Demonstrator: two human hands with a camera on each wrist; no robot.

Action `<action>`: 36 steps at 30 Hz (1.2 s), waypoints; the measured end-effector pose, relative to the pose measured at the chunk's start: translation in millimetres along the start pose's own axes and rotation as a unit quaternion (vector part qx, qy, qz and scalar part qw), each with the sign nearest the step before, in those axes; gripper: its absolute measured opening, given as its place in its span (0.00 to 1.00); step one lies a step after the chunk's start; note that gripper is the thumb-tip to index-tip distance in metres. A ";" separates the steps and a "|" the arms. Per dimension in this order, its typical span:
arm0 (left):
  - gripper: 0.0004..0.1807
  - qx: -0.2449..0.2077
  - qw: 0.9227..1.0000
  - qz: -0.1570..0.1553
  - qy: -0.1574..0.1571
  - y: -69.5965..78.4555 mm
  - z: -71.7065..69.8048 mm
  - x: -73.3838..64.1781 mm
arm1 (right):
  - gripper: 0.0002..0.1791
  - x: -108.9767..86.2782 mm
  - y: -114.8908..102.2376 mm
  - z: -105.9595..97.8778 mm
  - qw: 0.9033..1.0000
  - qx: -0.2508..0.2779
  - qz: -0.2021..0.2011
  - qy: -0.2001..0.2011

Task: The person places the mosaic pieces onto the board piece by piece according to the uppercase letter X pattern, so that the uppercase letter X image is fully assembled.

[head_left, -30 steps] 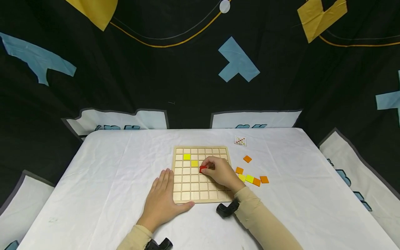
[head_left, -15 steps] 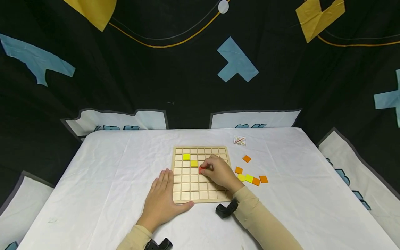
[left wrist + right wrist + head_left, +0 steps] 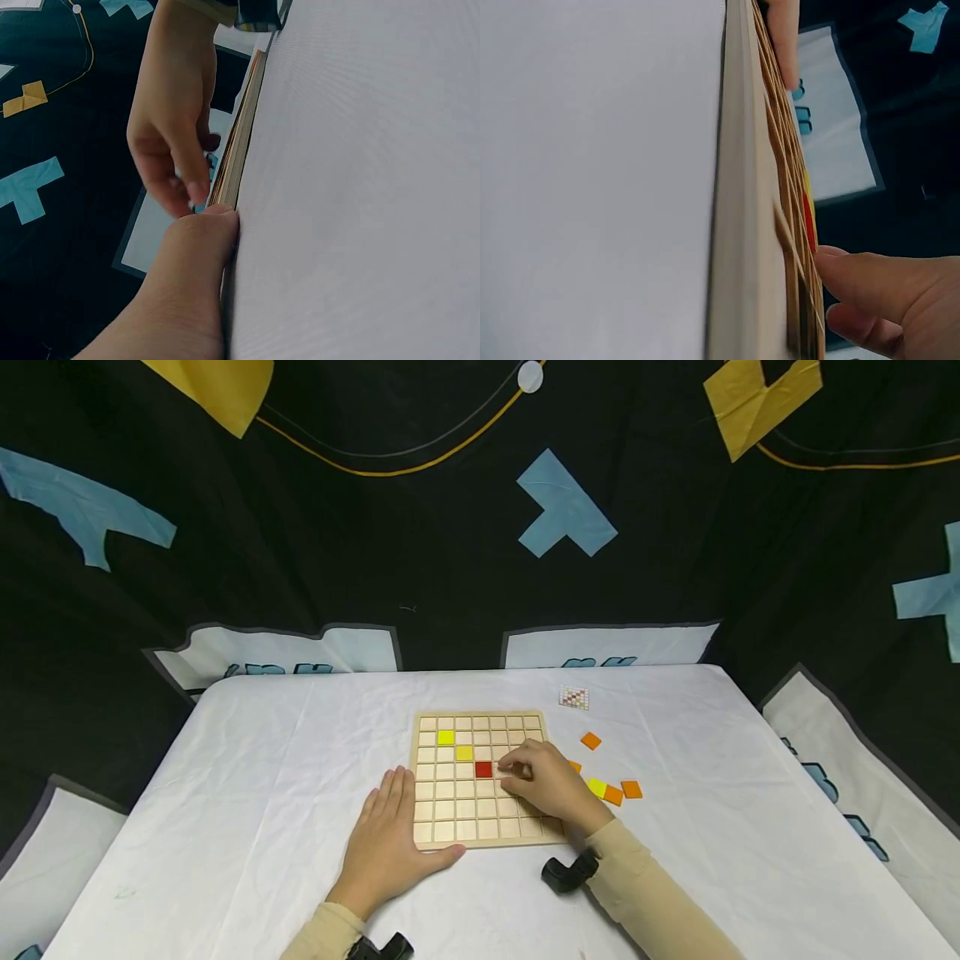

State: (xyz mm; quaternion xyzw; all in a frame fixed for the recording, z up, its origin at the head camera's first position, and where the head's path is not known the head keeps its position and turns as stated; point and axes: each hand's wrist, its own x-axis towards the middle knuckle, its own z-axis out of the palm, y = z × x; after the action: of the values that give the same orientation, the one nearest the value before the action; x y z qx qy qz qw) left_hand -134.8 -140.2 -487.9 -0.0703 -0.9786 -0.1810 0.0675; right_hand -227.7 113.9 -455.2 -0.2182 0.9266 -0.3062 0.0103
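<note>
Here, three square tiles are seated in a wooden grid board, its left edge touched by the straight-fingered left hand, the right hand loosely curled.

Counter: broad, draped in white cloth, lightly creased; faint smudge toward the near left. Square wooden board, gridded, lying flat about mid-counter. Off its right side, loose square tiles: one yellow tile touching an orange tile; a second orange tile just right of these; a third orange tile apart, farther back; a fourth orange tile partly hidden. Small printed grid card near the far edge, beyond the tiles.
</note>
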 end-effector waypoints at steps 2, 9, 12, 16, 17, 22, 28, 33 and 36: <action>0.74 -0.001 1.000 0.000 0.001 -0.2 -0.2 -0.2 | 0.11 -4.3 5.1 -6.3 1.000 -0.010 0.002 0.006; 0.74 -0.004 1.000 0.002 0.001 0.2 -0.8 -0.1 | 0.12 -22.1 28.2 -32.2 0.999 -0.020 0.022 0.009; 0.73 -0.004 1.000 0.002 0.002 0.8 -1.3 -0.1 | 0.13 -30.1 38.8 -39.6 0.999 -0.031 0.035 0.014; 0.73 -0.005 1.000 0.001 0.003 0.8 -1.3 -0.2 | 0.13 -39.4 47.9 -44.9 0.996 -0.052 0.064 0.022; 0.73 -0.005 1.000 0.001 0.002 0.6 -1.0 -0.2 | 0.13 -41.2 49.5 -45.7 0.996 -0.054 0.071 0.023; 0.73 -0.007 1.000 0.000 0.001 0.1 0.0 -0.2 | 0.11 -47.4 55.4 -48.1 0.994 -0.057 0.087 0.026; 0.74 -0.008 1.000 -0.001 -0.002 -0.4 0.4 -0.6 | 0.09 -49.3 59.4 -48.6 0.995 -0.056 0.082 0.030; 0.73 -0.007 1.000 -0.001 -0.004 0.1 -0.7 -0.5 | 0.09 -48.7 61.3 -48.5 0.995 -0.044 0.081 0.028; 0.73 -0.010 1.000 -0.002 -0.005 0.6 -1.6 -0.4 | 0.09 -48.2 61.6 -48.3 0.996 -0.041 0.081 0.022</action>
State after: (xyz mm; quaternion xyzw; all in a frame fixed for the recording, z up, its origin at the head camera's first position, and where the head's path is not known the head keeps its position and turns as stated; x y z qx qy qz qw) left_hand -134.1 -140.3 -486.2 -0.0698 -0.9772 -0.1908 0.0611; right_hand -216.0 205.0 -456.6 -0.1360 0.9530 -0.2708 0.0054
